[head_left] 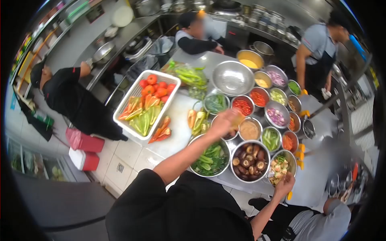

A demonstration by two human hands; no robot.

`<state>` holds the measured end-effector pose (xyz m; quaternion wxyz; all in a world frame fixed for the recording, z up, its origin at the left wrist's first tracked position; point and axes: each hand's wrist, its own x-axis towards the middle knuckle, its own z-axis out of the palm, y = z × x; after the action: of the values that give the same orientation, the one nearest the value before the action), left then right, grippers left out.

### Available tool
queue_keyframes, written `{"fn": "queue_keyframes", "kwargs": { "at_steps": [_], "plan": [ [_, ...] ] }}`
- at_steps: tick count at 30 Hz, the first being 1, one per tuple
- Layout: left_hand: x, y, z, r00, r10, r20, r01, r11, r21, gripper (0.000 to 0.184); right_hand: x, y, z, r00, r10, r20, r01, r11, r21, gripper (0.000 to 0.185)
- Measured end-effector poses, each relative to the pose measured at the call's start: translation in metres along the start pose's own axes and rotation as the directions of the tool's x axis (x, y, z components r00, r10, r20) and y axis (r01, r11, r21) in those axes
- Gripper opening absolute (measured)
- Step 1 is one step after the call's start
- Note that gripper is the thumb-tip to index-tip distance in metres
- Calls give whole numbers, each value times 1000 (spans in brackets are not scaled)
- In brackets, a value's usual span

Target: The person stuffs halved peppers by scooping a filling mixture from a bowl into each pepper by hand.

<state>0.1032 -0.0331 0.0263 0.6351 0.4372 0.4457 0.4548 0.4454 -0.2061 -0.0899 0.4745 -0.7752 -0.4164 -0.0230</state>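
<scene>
Over the bowls in the middle of the counter, my left hand (226,123) is smeared by motion, with something yellowish at its fingertips that I cannot make out. Below it are a bowl of green leaves (210,158) and a bowl of tan paste or powder (249,130). My right hand (284,184) has its fingers bent at the near rim of a bowl of pale chopped vegetables (278,168); whether they grip the rim is unclear. Just left of that stands a bowl of dark mushrooms (250,161).
A white basket (117,116) holds tomatoes and cut peppers. Cut peppers lie on a white board (177,138). An empty steel colander (233,78) and bowls of chopped red, purple and green food stand beyond. People stand left, at the back, back right and near right.
</scene>
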Motion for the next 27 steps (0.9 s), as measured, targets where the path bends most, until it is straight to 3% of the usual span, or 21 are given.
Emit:
{"fn": "queue_keyframes", "kwargs": {
  "at_steps": [1, 2, 3, 4, 5, 7, 9, 12, 14, 15, 17, 19, 21, 23, 24, 26, 27],
  "plan": [
    [-5, 13, -34, 992, 10, -122, -8, 1000, 20, 30, -3, -5, 3, 995, 99, 8, -100, 990, 104, 17],
    [1, 0, -75, 948, 225, -227, -183, 964, 195, 28, -1, -14, -1, 996, 86, 24, -89, 990, 107, 17],
    [-1, 0, -113, 896, 256, -362, -119, 925, 361, 28, 2, -26, -6, 971, 205, 122, -200, 978, -58, 18],
    [-10, 3, -144, 792, 429, -435, -128, 813, 568, 29, 3, -34, -7, 923, 334, 192, -288, 930, -229, 19],
    [-14, 3, -179, 740, 483, -468, -106, 771, 628, 31, 3, -36, -3, 924, 326, 198, -281, 933, -227, 19],
    [-27, 15, -235, 621, 521, -586, 167, 643, 748, 33, -2, -31, 3, 966, 185, 180, -187, 982, -7, 23],
    [-36, 26, -265, 474, 586, -657, 340, 567, 750, 34, 0, -11, 12, 977, 155, 147, -159, 987, 14, 23],
    [-35, 16, -329, 553, 635, -539, 295, 456, 840, 36, -2, -7, 8, 969, 196, 149, -201, 979, 24, 28],
    [-36, 12, -339, 706, 437, -557, 509, 235, 828, 31, -2, -16, 4, 955, 217, 201, -221, 975, -1, 29],
    [-36, 15, -330, 715, 436, -546, 496, 234, 836, 31, -3, -17, 5, 957, 224, 187, -227, 974, -6, 29],
    [-41, 30, -293, 568, 785, -247, 336, 53, 940, 23, -6, -14, 7, 980, 173, 101, -172, 985, -24, 24],
    [-32, 33, -258, 614, 719, -325, 63, 367, 928, 19, -9, -17, 6, 978, 190, 85, -189, 982, -19, 26],
    [-22, 21, -217, 856, 370, -360, 88, 583, 808, 25, -10, -25, 4, 977, 198, 72, -198, 980, -9, 28],
    [2, -29, -206, 927, 308, -215, 48, 472, 880, 34, -16, -44, 2, 956, 270, 112, -267, 963, -38, 28],
    [7, -43, -200, 929, 308, -203, 36, 470, 882, 34, -17, -51, 1, 940, 315, 132, -309, 949, -63, 29],
    [20, -65, -190, 959, 185, -216, 167, 248, 954, 45, -22, -59, 1, 942, 316, 113, -317, 948, -8, 29],
    [25, -72, -190, 964, 185, -192, 144, 245, 959, 45, -24, -59, -2, 944, 312, 109, -318, 947, 44, 29]
  ]
}}
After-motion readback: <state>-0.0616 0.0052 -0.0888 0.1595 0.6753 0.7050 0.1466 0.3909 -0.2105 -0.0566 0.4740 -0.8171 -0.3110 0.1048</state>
